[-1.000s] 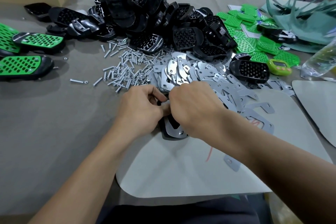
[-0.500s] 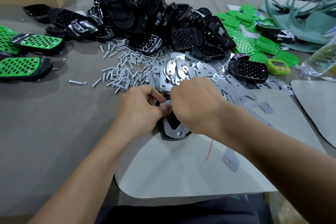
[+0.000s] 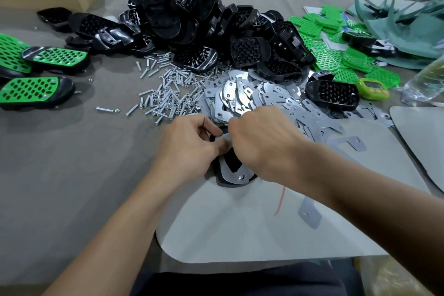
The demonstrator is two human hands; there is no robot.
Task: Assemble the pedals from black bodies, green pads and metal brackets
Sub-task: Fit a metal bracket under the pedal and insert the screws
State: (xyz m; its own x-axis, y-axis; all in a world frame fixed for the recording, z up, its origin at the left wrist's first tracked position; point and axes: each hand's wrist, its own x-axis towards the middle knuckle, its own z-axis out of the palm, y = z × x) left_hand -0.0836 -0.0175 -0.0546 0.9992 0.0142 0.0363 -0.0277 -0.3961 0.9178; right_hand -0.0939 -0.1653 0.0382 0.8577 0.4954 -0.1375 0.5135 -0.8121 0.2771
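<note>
The black body (image 3: 224,182) lies at the far edge of the pale mat (image 3: 240,223), right in front of the person, with a metal bracket (image 3: 229,174) laid on top. Both hands meet over its far end. The left hand (image 3: 189,149) pinches the bracket's upper tip. The right hand (image 3: 262,142) is knuckles-up against it, fingers hidden, so I can't tell what it grips. Beyond lie loose brackets (image 3: 252,96), screws (image 3: 168,94), heaped bodies (image 3: 192,19) and green pads (image 3: 324,55).

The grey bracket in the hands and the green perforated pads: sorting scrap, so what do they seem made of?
Flat grey bracket: likely thin stamped sheet metal, satin finish with bright glints. Green perforated pads: probably moulded plastic, even colour, slight sheen; rubber possible.
</note>
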